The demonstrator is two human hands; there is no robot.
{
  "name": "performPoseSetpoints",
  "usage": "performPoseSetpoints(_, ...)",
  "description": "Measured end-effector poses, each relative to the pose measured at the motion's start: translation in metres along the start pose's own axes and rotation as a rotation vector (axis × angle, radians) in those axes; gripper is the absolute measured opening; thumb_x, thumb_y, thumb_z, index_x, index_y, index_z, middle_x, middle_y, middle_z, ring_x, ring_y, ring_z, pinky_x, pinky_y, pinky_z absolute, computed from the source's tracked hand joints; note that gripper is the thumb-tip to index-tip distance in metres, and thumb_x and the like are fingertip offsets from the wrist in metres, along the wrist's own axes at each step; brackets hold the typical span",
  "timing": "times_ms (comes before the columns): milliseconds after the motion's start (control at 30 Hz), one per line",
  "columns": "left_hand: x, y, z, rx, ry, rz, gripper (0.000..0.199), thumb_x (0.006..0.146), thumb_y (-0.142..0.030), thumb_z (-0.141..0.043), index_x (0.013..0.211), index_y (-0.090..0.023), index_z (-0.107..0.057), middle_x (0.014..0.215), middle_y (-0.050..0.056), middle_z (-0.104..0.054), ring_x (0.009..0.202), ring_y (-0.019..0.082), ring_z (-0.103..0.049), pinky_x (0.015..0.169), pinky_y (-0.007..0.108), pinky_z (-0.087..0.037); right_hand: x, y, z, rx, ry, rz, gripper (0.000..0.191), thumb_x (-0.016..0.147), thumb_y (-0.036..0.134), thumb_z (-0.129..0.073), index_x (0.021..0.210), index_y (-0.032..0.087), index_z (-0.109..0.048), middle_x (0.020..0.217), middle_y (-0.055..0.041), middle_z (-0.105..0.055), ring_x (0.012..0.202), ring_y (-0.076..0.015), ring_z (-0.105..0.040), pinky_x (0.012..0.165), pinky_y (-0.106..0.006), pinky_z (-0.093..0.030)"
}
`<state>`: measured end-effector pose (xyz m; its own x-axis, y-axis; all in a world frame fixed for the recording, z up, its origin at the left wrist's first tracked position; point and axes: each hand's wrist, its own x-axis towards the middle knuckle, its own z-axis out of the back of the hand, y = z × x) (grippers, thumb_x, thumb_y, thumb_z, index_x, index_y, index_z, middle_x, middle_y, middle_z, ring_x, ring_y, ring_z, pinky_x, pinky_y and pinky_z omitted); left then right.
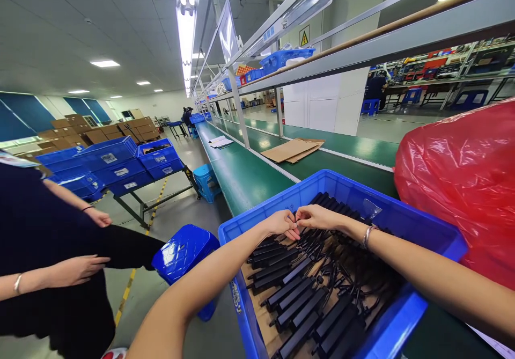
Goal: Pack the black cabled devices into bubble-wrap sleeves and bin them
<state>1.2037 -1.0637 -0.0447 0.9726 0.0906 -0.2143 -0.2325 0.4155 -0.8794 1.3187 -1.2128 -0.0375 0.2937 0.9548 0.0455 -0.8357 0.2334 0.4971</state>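
Note:
A blue plastic bin (438, 236) holds rows of black stick-like parts (298, 297) with thin black cables, lying on brown cardboard. Over the bin's far part, my left hand (282, 224) has its fingers pinched together on something small and dark that I cannot make out. Right beside it, fingertips nearly meeting, my right hand (316, 217) is also closed in a pinch, and what it grips is too small to name. A bracelet circles my right wrist.
A red plastic bag (458, 182) bulges right of the bin. Cardboard sheets (293, 148) and papers (220, 141) lie on the green work surface (245, 179). On the left are a blue stool (185, 251), a person (52, 241) standing close by, and stacked blue crates (116, 160).

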Motion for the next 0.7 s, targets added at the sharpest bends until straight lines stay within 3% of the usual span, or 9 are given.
performPoseSetpoints(100, -0.019, -0.023, 0.004, 0.181, -0.118, -0.074, 0.019, 0.089, -0.006, -0.058, 0.103, -0.016, -0.050, 0.104, 0.015, -0.072, 0.088, 0.026, -0.077, 0.085, 0.049, -0.063, -0.009, 0.014, 0.019, -0.105, -0.098, -0.047, 0.022, 0.099, 0.038, -0.067, 0.105, 0.017, -0.068, 0.101, -0.0033, -0.070, 0.085, -0.0168, -0.067, 0.079, -0.036, -0.059)
performPoseSetpoints(200, -0.062, -0.054, -0.008, 0.376, -0.199, -0.201, 0.017, 0.088, -0.014, -0.062, 0.103, -0.019, -0.057, 0.121, 0.018, -0.068, 0.116, 0.035, -0.068, 0.106, 0.055, -0.050, -0.045, 0.032, 0.052, -0.171, -0.303, -0.076, 0.024, 0.100, 0.042, -0.063, 0.106, 0.019, -0.067, 0.099, -0.0038, -0.069, 0.087, -0.0182, -0.066, 0.083, -0.039, -0.056)
performPoseSetpoints(267, -0.100, -0.073, -0.036, 0.476, -0.147, -0.266, 0.007, 0.092, -0.026, -0.061, 0.094, -0.020, -0.061, 0.108, 0.016, -0.073, 0.113, 0.040, -0.068, 0.104, 0.058, -0.049, -0.089, 0.043, 0.071, -0.174, -0.438, -0.080, 0.027, 0.101, 0.045, -0.057, 0.105, 0.020, -0.067, 0.097, -0.0048, -0.071, 0.086, -0.0200, -0.066, 0.082, -0.039, -0.054)
performPoseSetpoints(333, -0.134, -0.083, -0.077, 0.583, -0.033, -0.322, 0.025, 0.095, -0.045, -0.058, 0.093, -0.021, -0.065, 0.095, 0.017, -0.075, 0.099, 0.043, -0.072, 0.094, 0.058, -0.054, -0.143, 0.050, 0.078, -0.158, -0.563, -0.107, 0.032, 0.100, 0.051, -0.049, 0.102, 0.024, -0.067, 0.098, -0.0066, -0.074, 0.087, -0.0232, -0.067, 0.079, -0.037, -0.052)
performPoseSetpoints(400, -0.156, -0.086, -0.120, 0.739, 0.050, -0.399, 0.041, 0.095, -0.054, -0.055, 0.110, -0.017, -0.067, 0.101, 0.023, -0.074, 0.096, 0.046, -0.073, 0.085, 0.058, -0.056, -0.196, 0.053, 0.067, -0.139, -0.665, -0.171, 0.038, 0.097, 0.058, -0.046, 0.098, 0.027, -0.067, 0.094, -0.0065, -0.075, 0.083, -0.0256, -0.069, 0.074, -0.036, -0.053)
performPoseSetpoints(433, -0.162, -0.085, -0.139, 0.801, 0.058, -0.431, 0.045, 0.094, -0.049, -0.060, 0.121, -0.013, -0.064, 0.108, 0.028, -0.072, 0.098, 0.047, -0.072, 0.083, 0.058, -0.057, -0.219, 0.052, 0.057, -0.131, -0.706, -0.210, 0.040, 0.095, 0.061, -0.046, 0.099, 0.027, -0.066, 0.093, -0.0067, -0.076, 0.080, -0.0263, -0.070, 0.072, -0.037, -0.054)
performPoseSetpoints(500, -0.162, -0.081, -0.165, 0.850, 0.031, -0.449, 0.058, 0.084, -0.024, -0.073, 0.135, -0.006, -0.055, 0.117, 0.035, -0.068, 0.099, 0.051, -0.071, 0.082, 0.059, -0.057, -0.255, 0.047, 0.027, -0.114, -0.773, -0.289, 0.046, 0.092, 0.065, -0.045, 0.103, 0.026, -0.066, 0.094, -0.0090, -0.077, 0.076, -0.0281, -0.071, 0.068, -0.039, -0.056)
performPoseSetpoints(600, -0.152, -0.073, -0.174, 0.801, -0.017, -0.411, 0.067, 0.072, 0.002, -0.068, 0.137, -0.001, -0.053, 0.110, 0.035, -0.069, 0.095, 0.055, -0.071, 0.080, 0.063, -0.056, -0.286, 0.033, -0.022, -0.076, -0.822, -0.359, 0.056, 0.086, 0.069, -0.046, 0.112, 0.022, -0.063, 0.106, -0.0158, -0.077, 0.083, -0.0322, -0.075, 0.070, -0.044, -0.061)
performPoseSetpoints(700, -0.151, -0.064, -0.161, 0.703, -0.085, -0.409, 0.049, 0.084, -0.004, -0.060, 0.133, -0.007, -0.058, 0.108, 0.029, -0.071, 0.109, 0.052, -0.068, 0.095, 0.067, -0.051, -0.306, 0.023, -0.056, -0.043, -0.820, -0.387, 0.055, 0.083, 0.070, -0.048, 0.109, 0.023, -0.063, 0.107, -0.0166, -0.077, 0.088, -0.0341, -0.076, 0.079, -0.049, -0.063)
